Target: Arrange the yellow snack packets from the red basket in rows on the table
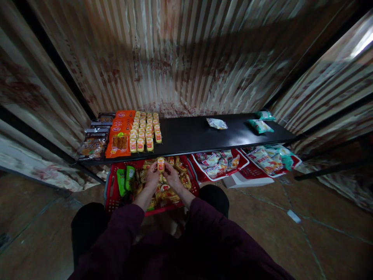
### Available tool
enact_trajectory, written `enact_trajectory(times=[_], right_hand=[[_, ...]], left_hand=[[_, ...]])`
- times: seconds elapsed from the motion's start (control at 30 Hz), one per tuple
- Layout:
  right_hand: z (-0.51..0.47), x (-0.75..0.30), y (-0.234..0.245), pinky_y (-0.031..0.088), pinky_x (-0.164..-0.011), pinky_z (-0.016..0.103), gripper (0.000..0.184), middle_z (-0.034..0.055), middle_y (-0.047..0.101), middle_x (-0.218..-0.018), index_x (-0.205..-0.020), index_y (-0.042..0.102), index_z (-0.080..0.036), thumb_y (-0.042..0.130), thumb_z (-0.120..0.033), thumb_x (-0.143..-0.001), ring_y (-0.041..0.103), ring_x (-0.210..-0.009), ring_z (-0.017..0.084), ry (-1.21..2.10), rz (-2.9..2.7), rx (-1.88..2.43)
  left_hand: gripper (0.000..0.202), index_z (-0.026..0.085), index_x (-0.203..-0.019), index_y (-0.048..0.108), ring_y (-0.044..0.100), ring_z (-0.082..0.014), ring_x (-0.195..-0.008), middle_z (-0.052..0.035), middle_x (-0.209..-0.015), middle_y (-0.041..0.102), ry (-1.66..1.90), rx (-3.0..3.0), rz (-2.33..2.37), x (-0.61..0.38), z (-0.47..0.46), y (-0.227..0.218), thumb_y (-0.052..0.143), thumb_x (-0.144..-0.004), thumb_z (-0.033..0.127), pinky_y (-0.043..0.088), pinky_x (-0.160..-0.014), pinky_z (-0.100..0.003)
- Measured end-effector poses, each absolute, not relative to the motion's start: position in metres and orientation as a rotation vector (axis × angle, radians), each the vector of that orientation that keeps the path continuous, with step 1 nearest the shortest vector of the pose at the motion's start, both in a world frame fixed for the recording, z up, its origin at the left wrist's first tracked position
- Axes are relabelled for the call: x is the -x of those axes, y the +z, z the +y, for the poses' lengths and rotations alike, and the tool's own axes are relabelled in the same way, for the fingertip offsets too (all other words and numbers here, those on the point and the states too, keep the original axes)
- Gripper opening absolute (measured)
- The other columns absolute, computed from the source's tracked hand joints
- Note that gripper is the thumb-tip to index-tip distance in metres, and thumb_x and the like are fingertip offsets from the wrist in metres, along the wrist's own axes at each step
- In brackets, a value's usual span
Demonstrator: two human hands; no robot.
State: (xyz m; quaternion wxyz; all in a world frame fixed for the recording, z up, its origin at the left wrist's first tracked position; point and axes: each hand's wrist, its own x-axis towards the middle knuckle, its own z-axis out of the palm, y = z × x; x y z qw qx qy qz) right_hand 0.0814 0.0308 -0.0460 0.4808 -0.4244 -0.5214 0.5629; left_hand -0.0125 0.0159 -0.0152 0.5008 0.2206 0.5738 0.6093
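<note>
Between the fingertips of my left hand (152,177) and my right hand (172,177) is a small yellow snack pack (161,165) with a red and white label, held upright. Both hands are over a red basket (108,190), just in front of the shelf edge. Inside the basket lie many similar yellow packs (166,194) and green packets (126,179) at its left side. On the black shelf (186,134), rows of the same yellow packs (145,130) stand beside orange snack bags (121,134).
Dark snack bags (94,142) lie at the shelf's left end. A white packet (217,123) and teal packets (260,126) lie farther right. Below the shelf, a red basket of wrapped snacks (217,163) and another basket of bags (266,159) stand right. A striped curtain (186,58) hangs behind.
</note>
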Motion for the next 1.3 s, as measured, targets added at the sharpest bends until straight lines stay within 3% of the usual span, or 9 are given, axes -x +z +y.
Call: enact_trajectory(times=[0.27,0.53,1.03,1.3], right_hand=[[0.042,-0.077,-0.036,0.044,-0.098,0.038,0.05,0.0048,0.064,-0.119,-0.117,0.06,-0.023,0.057,-0.017,-0.068,0.059,-0.106,0.02,1.302,-1.296,1.089],[0.062,-0.078,-0.029,0.04,-0.101,0.042,0.045,0.0053,0.066,-0.11,-0.109,0.065,-0.023,0.056,-0.012,-0.066,0.057,-0.104,0.022,1.07,-1.419,1.169],[0.104,-0.07,-0.014,0.045,-0.092,0.037,0.044,0.0045,0.065,-0.105,-0.106,0.066,-0.024,0.058,-0.012,-0.064,0.057,-0.097,0.022,1.029,-1.385,1.202],[0.117,-0.066,-0.008,0.045,-0.09,0.037,0.044,0.0058,0.064,-0.102,-0.109,0.066,-0.021,0.056,-0.013,-0.066,0.054,-0.094,0.022,0.92,-1.446,1.254]], left_hand=[[0.047,0.02,-0.104,0.068,0.063,-0.0151,-0.095,-0.0055,-0.104,0.07,1.456,-0.629,1.474,0.018,0.027,-0.008,0.055,-0.066,-0.004,0.046,-0.092,-0.03],[0.042,0.018,-0.101,0.068,0.063,-0.0149,-0.087,-0.0066,-0.096,0.07,1.469,-0.677,1.526,0.018,0.043,0.003,0.053,-0.067,-0.002,0.047,-0.086,-0.028],[0.041,0.023,-0.099,0.069,0.061,-0.0172,-0.098,-0.0035,-0.102,0.07,1.419,-0.869,1.652,0.02,0.081,0.01,0.049,-0.07,0.001,0.041,-0.093,-0.028],[0.037,0.023,-0.089,0.07,0.061,-0.0196,-0.094,-0.0033,-0.091,0.07,1.402,-0.819,1.673,0.021,0.096,0.023,0.056,-0.064,-0.001,0.04,-0.09,-0.028]])
